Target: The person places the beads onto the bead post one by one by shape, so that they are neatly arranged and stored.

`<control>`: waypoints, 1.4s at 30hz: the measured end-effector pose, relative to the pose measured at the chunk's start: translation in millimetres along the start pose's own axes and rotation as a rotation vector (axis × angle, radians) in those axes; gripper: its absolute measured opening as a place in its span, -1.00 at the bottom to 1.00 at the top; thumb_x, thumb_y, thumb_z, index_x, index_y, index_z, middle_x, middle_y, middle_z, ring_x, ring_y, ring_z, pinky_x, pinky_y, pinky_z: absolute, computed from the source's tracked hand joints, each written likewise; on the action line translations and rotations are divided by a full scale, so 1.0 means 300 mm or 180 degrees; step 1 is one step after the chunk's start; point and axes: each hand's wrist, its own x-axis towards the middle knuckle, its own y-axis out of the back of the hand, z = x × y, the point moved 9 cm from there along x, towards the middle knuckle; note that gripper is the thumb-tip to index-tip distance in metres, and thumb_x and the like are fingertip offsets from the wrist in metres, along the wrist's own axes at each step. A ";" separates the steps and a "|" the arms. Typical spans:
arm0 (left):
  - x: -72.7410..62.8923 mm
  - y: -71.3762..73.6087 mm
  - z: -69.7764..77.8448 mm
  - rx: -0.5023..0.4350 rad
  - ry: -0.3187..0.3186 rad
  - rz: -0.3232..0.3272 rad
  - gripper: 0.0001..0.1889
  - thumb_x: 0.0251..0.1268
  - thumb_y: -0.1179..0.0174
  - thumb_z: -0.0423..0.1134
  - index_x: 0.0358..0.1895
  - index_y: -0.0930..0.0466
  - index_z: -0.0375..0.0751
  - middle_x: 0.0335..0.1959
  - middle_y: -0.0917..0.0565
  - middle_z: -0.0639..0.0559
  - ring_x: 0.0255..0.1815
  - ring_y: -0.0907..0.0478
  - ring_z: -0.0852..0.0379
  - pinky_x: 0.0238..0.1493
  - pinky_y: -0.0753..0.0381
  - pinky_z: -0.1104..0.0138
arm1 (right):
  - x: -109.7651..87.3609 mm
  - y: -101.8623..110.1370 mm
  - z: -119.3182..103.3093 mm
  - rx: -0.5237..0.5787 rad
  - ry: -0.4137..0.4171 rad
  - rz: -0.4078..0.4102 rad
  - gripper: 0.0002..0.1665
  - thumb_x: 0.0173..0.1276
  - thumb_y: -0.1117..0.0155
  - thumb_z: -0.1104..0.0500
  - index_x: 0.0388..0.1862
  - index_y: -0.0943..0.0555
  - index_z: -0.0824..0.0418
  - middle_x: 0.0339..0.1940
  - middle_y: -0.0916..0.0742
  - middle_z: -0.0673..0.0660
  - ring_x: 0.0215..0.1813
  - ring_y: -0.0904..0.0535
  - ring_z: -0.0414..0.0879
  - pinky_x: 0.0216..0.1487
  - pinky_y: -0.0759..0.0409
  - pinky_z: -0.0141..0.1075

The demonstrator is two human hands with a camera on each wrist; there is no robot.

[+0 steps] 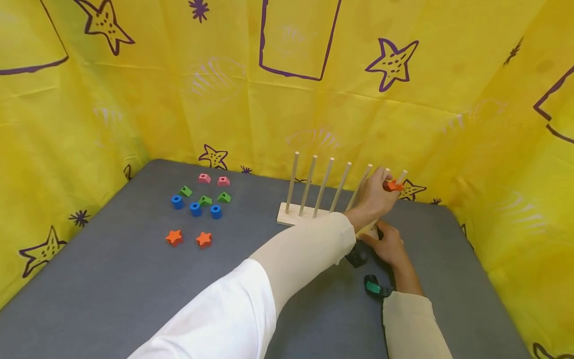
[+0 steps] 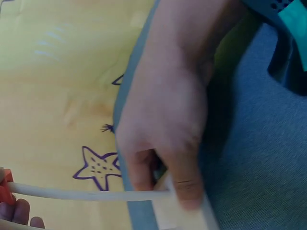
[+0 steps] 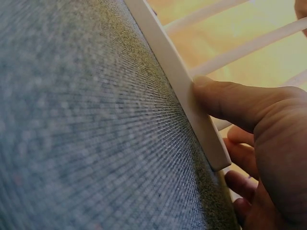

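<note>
A wooden peg stand with a pale flat base [image 1: 289, 214] and several upright dowels [image 1: 320, 187] stands on the grey table. My left hand [image 1: 374, 194] reaches across to its right end and pinches an orange star block [image 1: 393, 186] near the top of the rightmost dowel [image 2: 86, 194]. Whether the dowel passes through the star's hole is hard to tell. Below, my right hand [image 1: 389, 244] grips the right end of the base, its thumb [image 3: 230, 98] pressed on the wood and its other fingers around the end. The left forearm hides part of the base.
Left on the table lie two pink blocks [image 1: 204, 178], several green triangular blocks [image 1: 224, 197], several blue cylinders [image 1: 195, 209] and two orange stars [image 1: 204, 240]. Yellow patterned cloth [image 1: 291, 109] hangs behind and at the sides. A black and green strap [image 1: 374, 287] sits at the right wrist.
</note>
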 end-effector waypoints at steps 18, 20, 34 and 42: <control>-0.054 -0.064 -0.186 -0.0213 0.0380 -0.0121 -0.81 0.17 -0.34 -0.37 -0.26 -0.54 -0.04 -0.43 -0.53 0.20 -0.41 -0.48 0.25 -0.37 -0.47 0.45 | 0.001 0.009 -0.019 0.0045 0.0189 0.0114 -0.41 0.23 -0.38 0.12 0.21 -0.51 0.28 0.16 -0.56 0.42 0.16 -0.42 0.39 0.07 -0.18 0.37; -0.062 -0.068 -0.200 -0.0216 0.0387 -0.0128 -0.81 0.16 -0.34 -0.38 -0.26 -0.53 -0.05 -0.44 -0.53 0.19 -0.41 -0.47 0.25 -0.37 -0.47 0.45 | -0.001 0.011 -0.021 0.0058 0.0180 0.0127 -0.43 0.22 -0.37 0.13 0.20 -0.51 0.28 0.13 -0.58 0.41 0.13 -0.44 0.38 0.06 -0.20 0.36; -0.099 -0.085 -0.272 0.0018 0.0225 0.0016 -0.81 0.10 -0.36 -0.35 -0.29 -0.52 -0.11 -0.40 -0.57 0.13 -0.37 -0.51 0.23 -0.33 -0.48 0.46 | -0.007 0.024 -0.018 0.0147 0.0127 0.0238 -0.51 0.14 -0.37 0.23 0.08 -0.58 0.31 0.05 -0.62 0.39 0.08 -0.49 0.34 0.02 -0.26 0.33; -0.100 -0.089 -0.287 -0.0025 0.0262 -0.0096 -0.75 0.07 -0.36 -0.39 -0.16 -0.57 -0.14 -0.27 -0.63 0.14 -0.19 -0.58 0.21 -0.23 -0.51 0.47 | -0.003 0.019 -0.009 0.0215 0.0020 0.0156 -0.50 0.18 -0.39 0.22 0.11 -0.56 0.33 0.11 -0.60 0.40 0.12 -0.46 0.35 0.11 -0.19 0.36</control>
